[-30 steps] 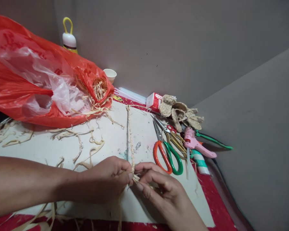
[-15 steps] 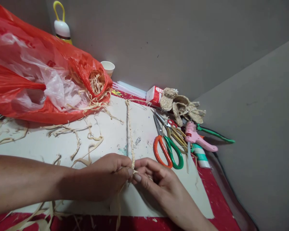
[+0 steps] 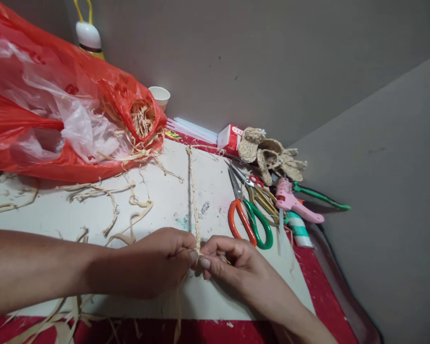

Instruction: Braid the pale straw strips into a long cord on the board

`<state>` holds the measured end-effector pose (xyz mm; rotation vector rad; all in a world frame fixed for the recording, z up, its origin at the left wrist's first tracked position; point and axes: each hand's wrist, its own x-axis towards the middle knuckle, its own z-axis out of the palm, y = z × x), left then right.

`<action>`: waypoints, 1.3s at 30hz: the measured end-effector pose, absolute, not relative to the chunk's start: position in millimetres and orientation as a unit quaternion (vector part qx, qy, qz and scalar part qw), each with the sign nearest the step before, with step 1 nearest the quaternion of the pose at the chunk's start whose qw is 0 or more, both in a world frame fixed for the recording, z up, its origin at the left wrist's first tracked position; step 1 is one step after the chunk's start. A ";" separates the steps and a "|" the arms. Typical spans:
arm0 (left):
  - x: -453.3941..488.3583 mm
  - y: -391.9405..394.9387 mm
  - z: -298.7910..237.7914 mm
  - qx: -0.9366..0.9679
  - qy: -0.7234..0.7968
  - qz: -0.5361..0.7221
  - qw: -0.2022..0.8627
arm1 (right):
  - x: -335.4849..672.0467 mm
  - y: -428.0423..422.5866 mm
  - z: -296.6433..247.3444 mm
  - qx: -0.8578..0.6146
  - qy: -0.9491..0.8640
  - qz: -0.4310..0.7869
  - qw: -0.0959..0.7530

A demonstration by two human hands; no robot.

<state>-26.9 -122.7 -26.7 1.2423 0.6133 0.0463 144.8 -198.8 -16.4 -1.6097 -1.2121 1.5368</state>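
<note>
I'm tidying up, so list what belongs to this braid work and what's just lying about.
In the job:
straw braid, held by left hand and right hand
probably the straw in the red bag

Seemingly lying about:
orange-and-green scissors
pink glue gun
white cup

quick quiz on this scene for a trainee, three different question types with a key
1. True or false: the left hand and the right hand are both at the near end of the braided cord.

2. Which colour is the glue gun? A green; B pink; C yellow.

3. Fill the gap: the scissors nearest the right hand have one orange-red loop and one ____ loop.

Key: 1 true; 2 B; 3 green.
</note>
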 end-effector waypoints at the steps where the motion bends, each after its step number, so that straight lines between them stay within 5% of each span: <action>1: -26.6 -121.6 -26.8 0.569 0.283 0.013 0.772 | 144.6 -199.0 -15.3 -0.611 -0.468 0.569 0.292; 10: -28.3 -113.1 -36.2 0.562 0.276 -0.059 0.778 | 135.6 -211.8 -13.3 -0.603 -0.754 0.174 0.193; 14: -29.4 -114.8 -39.1 0.554 0.247 -0.043 0.794 | 134.9 -216.4 -19.6 -0.590 -0.785 0.089 0.166; 24: -30.2 -121.5 -40.1 0.572 0.295 -0.012 0.765 | 138.1 -209.6 -7.7 -0.610 -0.695 0.314 0.217; 34: -29.6 -120.6 -37.2 0.657 0.286 -0.009 0.698 | 135.7 -215.9 -17.8 -0.605 -0.753 0.200 0.160; 39: -32.5 -122.6 -36.6 0.696 0.274 -0.003 0.664 | 131.0 -212.3 -21.4 -0.629 -0.677 0.328 0.195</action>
